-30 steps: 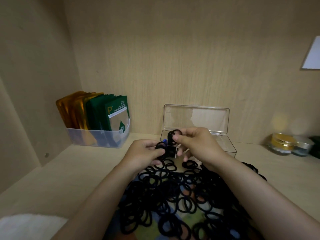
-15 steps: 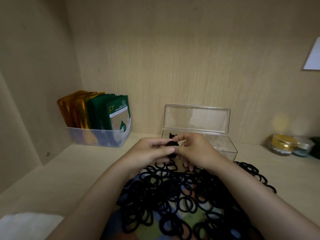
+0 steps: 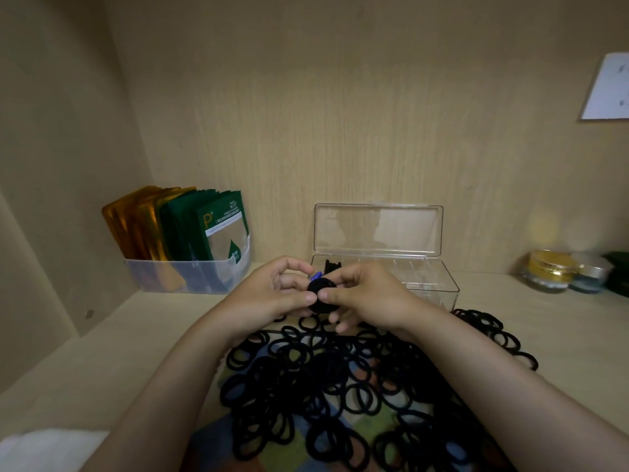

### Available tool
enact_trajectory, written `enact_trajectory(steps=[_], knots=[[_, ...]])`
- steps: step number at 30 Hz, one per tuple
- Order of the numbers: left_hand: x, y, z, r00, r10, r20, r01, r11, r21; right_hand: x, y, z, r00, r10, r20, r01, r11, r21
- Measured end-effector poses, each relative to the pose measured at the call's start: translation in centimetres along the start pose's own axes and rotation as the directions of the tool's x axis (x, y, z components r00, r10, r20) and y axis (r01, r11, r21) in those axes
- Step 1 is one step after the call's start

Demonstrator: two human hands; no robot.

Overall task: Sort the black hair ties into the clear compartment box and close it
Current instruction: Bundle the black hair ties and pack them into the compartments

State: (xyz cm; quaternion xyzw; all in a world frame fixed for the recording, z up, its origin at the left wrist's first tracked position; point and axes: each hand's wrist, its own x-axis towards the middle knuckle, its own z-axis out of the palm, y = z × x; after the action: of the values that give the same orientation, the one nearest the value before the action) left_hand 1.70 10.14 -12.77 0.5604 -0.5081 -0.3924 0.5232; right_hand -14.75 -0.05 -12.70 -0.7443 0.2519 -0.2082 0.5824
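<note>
A big pile of black hair ties (image 3: 326,386) lies on a colourful cloth in front of me. Just above its far edge, my left hand (image 3: 269,298) and my right hand (image 3: 367,298) meet and pinch a small bundle of black hair ties (image 3: 321,294) between thumbs and fingers. A bit of blue shows behind the bundle. The clear compartment box (image 3: 425,281) stands right behind my hands with its lid (image 3: 377,229) upright against the back wall. A few black ties stand in its left compartment (image 3: 332,265); the other compartments look bare.
A clear bin (image 3: 190,274) with gold and green sachets sits at the back left. Gold-lidded jars (image 3: 551,270) stand at the back right. A white cloth (image 3: 44,447) lies at the near left. Wooden walls close in behind and to the left.
My hands have come together and lowered slightly. The single tie held up in my right hand a second ago is now pressed into a compact bundle held by both hands.
</note>
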Motion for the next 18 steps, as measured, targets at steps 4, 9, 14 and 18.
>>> enact_trajectory(steps=[4,9,14,18], knots=[[0.1,0.3,-0.6,0.987,0.005,-0.163,0.002,0.999,0.039,0.4,0.2,-0.3,0.997,0.002,-0.072,-0.001,1.0,0.015],[1.6,-3.2,-4.2,0.923,0.121,-0.365,0.147,0.766,0.626,0.5,0.8,-0.1,1.0,-0.008,-0.027,0.005,0.993,-0.116],[3.2,-5.1,-4.3,0.972,-0.015,-0.235,0.204,0.55,0.81,0.6,1.3,0.9,0.999,-0.016,0.045,0.023,0.989,-0.145],[4.2,-5.8,-4.0,0.983,-0.033,-0.183,0.177,0.473,0.863,0.7,1.7,1.0,0.998,-0.043,0.052,0.051,0.985,-0.163]])
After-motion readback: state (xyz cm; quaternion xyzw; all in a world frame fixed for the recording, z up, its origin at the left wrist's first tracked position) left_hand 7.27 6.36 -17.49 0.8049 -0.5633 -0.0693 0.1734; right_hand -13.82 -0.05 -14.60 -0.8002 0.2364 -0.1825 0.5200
